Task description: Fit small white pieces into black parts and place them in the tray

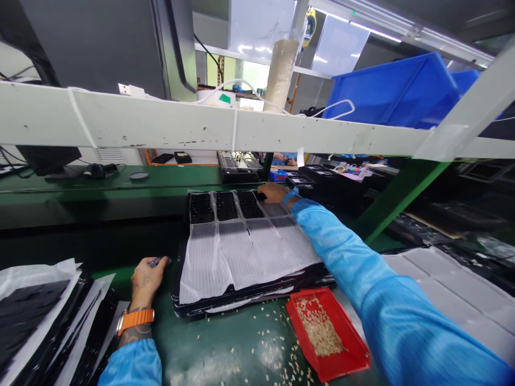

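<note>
My right hand (274, 193) reaches to the far right corner of a stacked tray (176, 292). Its fingers are closed on a black flat piece (262, 197), most of it hidden. Along the far row of the tray lie several black panels (225, 207) with small pale dots. White, finely ribbed sheet (249, 246) covers the nearer part. My left hand (147, 277), below an orange watch band, is left of the tray over the green bench. Its fingers are closed round a small dark, shiny object (154, 262) whose kind I cannot make out.
A red bin (358, 356) of small beige pieces stands in front of the tray, with loose pieces scattered beside it. Stacked black trays with white sheets (36, 273) lie at left. A white shelf beam (161, 126) crosses above; a green post (398, 206) stands right.
</note>
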`<state>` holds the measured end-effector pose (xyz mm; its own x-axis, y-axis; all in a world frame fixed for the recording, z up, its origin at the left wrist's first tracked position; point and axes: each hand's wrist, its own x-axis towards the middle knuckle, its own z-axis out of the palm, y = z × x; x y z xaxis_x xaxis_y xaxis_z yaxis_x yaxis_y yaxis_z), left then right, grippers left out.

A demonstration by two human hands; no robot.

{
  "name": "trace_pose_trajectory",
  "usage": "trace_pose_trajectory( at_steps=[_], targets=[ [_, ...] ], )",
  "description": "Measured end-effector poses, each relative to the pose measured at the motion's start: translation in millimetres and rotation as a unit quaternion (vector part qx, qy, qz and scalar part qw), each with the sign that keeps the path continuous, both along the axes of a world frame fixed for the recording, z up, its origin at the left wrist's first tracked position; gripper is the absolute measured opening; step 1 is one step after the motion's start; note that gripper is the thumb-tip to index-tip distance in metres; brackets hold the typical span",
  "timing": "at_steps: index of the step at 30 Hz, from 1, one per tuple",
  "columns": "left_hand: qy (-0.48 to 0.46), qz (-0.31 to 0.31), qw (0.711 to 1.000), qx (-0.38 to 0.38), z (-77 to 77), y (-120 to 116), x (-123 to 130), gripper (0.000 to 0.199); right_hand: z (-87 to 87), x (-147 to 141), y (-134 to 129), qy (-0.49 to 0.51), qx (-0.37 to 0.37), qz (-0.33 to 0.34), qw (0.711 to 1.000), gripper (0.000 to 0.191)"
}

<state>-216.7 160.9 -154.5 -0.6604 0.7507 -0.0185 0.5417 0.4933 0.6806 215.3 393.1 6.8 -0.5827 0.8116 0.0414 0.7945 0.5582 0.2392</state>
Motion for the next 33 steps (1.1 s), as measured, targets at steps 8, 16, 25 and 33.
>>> trace_pose_trajectory(
  at_steps=[8,16,25,33],
  targets=[
    [0.005,-0.005,1.000,-0.003,2.4,-1,1,0.039,1.1,7,4,0.019,-0.007,0.006,1.000,0.036],
    [-0.001,-0.016,1.000,-0.006,6.1,-3,6,0.037,-4.6,1,-2,0.034,-0.006,-0.008,0.999,0.035],
    [-0.005,-0.023,1.000,-0.002,6.1,-3,5,0.036,5.5,4,-7,0.045,-0.012,-0.019,0.999,0.036],
    [-0.007,-0.018,1.000,-0.014,5.8,-3,5,0.041,3.4,4,-10,0.036,-0.034,-0.047,0.998,0.034]
  ],
)
